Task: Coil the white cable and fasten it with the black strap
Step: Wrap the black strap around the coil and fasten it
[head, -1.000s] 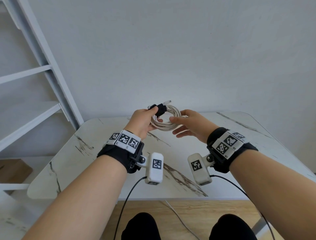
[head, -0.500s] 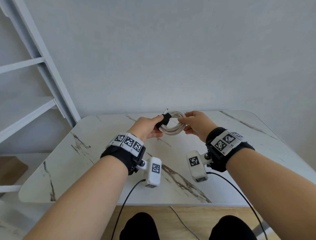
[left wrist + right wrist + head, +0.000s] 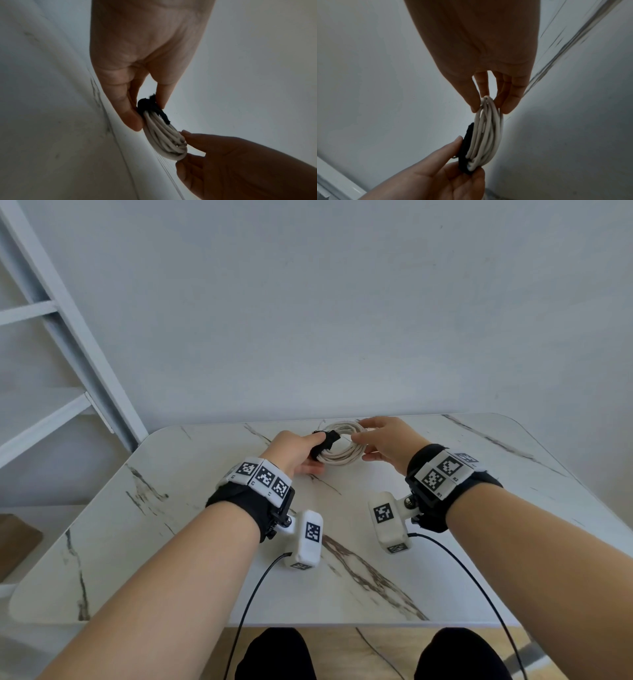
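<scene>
1. White cable (image 3: 342, 445) wound into a round bundle of several loops, held low over the far middle of the marble table (image 3: 171, 542), between two hands; whether resting on the tabletop or just above it, cannot tell.
2. Black strap (image 3: 325, 440) wrapped round the left side of the coil, one short end sticking out past the loops; seen again in the left wrist view (image 3: 150, 106) and the right wrist view (image 3: 465, 147).
3. Left hand (image 3: 291, 451) pinching the strapped part of the coil, thumb on one side and fingers (image 3: 130, 117) on the other, curled close round it.
4. Right hand (image 3: 387, 440) gripping the opposite side of the coil, thumb and fingertips (image 3: 474, 104) closed on the loops there.
5. Black bands with square printed markers and a white camera block on each wrist, dark leads trailing off the near table edge.
6. White shelf frame (image 3: 68, 337) to the left, plain wall behind.
</scene>
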### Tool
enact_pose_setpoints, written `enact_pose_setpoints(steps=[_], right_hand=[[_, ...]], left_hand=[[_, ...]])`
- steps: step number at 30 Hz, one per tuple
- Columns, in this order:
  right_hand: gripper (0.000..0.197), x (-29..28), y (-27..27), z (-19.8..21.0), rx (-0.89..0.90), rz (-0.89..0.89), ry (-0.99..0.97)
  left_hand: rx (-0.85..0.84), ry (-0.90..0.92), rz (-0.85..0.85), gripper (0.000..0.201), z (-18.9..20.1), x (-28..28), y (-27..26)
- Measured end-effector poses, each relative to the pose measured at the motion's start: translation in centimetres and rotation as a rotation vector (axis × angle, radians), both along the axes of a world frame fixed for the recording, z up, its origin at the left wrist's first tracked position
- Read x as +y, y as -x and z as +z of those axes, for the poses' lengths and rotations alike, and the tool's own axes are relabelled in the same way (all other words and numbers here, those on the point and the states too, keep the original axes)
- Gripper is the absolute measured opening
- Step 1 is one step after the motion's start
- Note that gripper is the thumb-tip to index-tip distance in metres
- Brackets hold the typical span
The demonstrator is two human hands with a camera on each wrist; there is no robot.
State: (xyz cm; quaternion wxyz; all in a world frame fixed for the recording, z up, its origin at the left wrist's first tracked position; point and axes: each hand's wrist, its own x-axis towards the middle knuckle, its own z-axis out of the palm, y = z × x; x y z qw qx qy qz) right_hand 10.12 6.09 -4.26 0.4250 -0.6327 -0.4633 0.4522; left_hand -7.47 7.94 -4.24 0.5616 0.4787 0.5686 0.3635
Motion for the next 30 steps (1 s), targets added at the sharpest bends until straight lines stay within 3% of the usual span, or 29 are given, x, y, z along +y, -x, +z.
enact_pose_setpoints(steps=[9, 12, 14, 16, 19, 30], right_hand=[[0.053, -0.5, 0.4, 0.3, -0.175, 0.009, -0.153], [0.036, -1.3, 1.0, 1.0, -0.399, -0.047, -0.326], [0.023, -1.6, 1.5, 1.3, -0.461, 0.022, -0.385], [0.030, -2.0, 2.0, 1.5, -0.501, 0.129, -0.392], [0.037, -2.7, 2.3, 1.7, -0.538, 0.186, -0.401], [0.009, -4.9, 2.8, 3.1, -0.559, 0.151, -0.478]], left_hand=[[-0.046, 0.021, -0.092, 0.034, 0.7, 0.0, 0.7], [-0.045, 0.004, -0.098, 0.032, 0.8, -0.4, 0.8], [-0.044, -0.002, -0.106, 0.030, 1.0, -0.8, 0.7], [-0.057, -0.011, -0.107, 0.031, 1.3, -1.2, 0.6], [-0.070, -0.021, -0.111, 0.033, 1.8, -1.8, 0.6], [-0.106, -0.023, -0.081, 0.019, 3.3, -3.3, 0.9]])
